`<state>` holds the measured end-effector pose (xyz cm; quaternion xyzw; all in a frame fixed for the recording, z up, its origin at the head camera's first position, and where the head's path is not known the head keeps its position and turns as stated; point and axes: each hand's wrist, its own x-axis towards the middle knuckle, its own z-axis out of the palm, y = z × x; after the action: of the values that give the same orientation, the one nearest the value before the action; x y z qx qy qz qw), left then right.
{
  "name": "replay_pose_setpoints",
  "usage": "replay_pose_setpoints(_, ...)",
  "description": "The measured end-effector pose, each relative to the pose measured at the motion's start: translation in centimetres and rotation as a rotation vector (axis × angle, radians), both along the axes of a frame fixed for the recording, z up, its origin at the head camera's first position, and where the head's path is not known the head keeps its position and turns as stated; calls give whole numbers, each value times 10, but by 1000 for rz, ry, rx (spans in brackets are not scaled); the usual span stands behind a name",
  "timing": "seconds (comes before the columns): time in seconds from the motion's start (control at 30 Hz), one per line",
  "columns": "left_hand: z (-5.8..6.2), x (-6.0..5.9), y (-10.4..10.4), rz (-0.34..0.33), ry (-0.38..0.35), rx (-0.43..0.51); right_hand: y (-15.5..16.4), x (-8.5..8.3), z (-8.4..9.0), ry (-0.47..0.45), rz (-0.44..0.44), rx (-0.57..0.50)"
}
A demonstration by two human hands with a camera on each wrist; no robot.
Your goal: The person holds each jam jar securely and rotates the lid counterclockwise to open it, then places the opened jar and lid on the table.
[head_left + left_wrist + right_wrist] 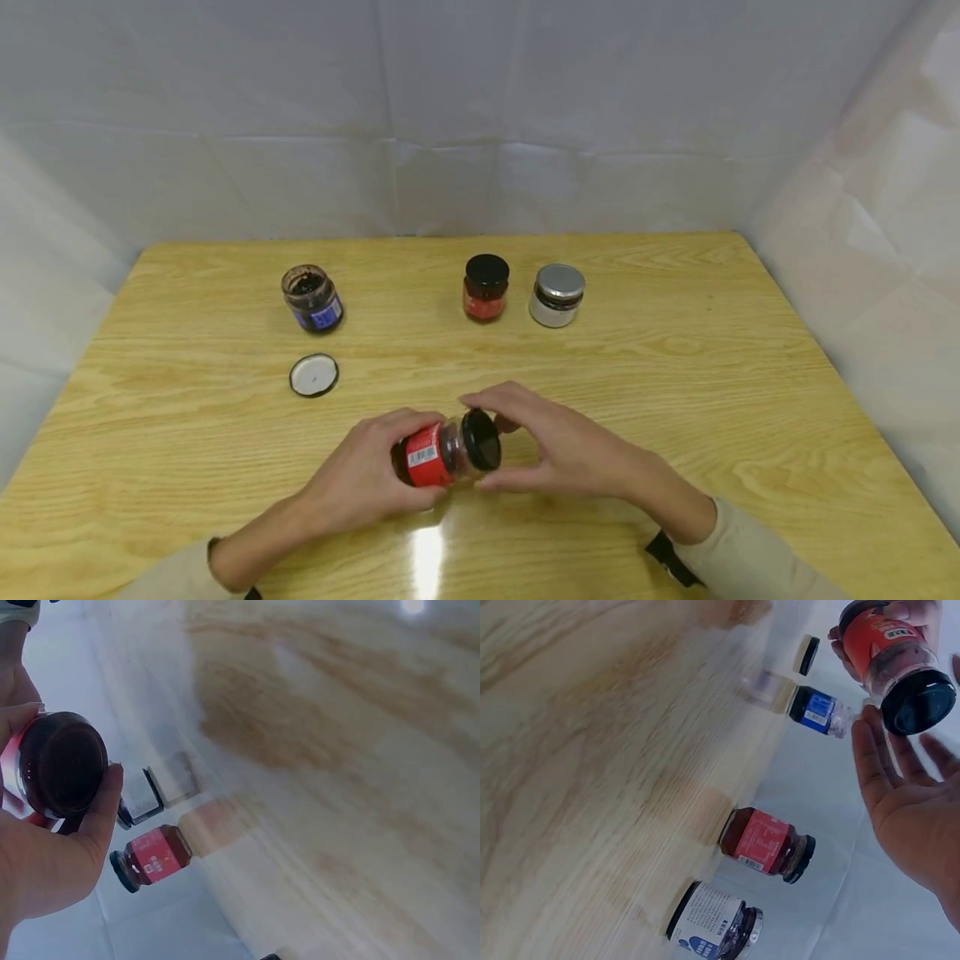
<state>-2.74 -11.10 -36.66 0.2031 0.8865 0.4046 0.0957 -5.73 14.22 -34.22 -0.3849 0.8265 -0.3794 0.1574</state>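
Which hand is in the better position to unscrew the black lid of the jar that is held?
Probably the right hand: its open fingers already surround the black lid, while the left hand grips the jar body.

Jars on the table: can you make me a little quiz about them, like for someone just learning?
1. True or false: the left hand grips the red-label jar held over the table.
2. Which standing jar has no lid on? A: blue-label jar B: silver-lid jar C: the small red jar
3. What lies on the table in front of the blue-label jar?

Key: 1 true. 2 A. 3 A loose lid, white inside. The right hand is at the held jar's black cap.
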Motion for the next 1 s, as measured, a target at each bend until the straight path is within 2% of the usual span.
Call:
replay_pose_setpoints(0.17,2,1,1,19,32,-27,-2,4,3,-125,-141,53)
replay_pose_setpoints(0.33,1,1,1,23,37,-49,-6,5,2,-202,-144,-5)
replay_pose_setpoints(0.43,1,1,0,17,42,-55,-6,6,1,-190,-127,-20)
replay_pose_setpoints(0.53,0,1,0,10,48,-48,-4,4,-1,-138,-92,-27)
replay_pose_setpoints(0.7,0,0,0,-15,31,-27,0,-1,-3,-26,35,-63)
replay_pose_setpoints(0.8,0,1,0,-26,6,-19,2,-3,-3,-3,79,-60)
replay_pose_setpoints(0.9,1,1,0,-21,-6,-25,2,-1,-2,-34,30,-3)
replay_pose_setpoints(1.0,1,1,0,-8,-8,-32,-1,2,-1,-119,-63,36)
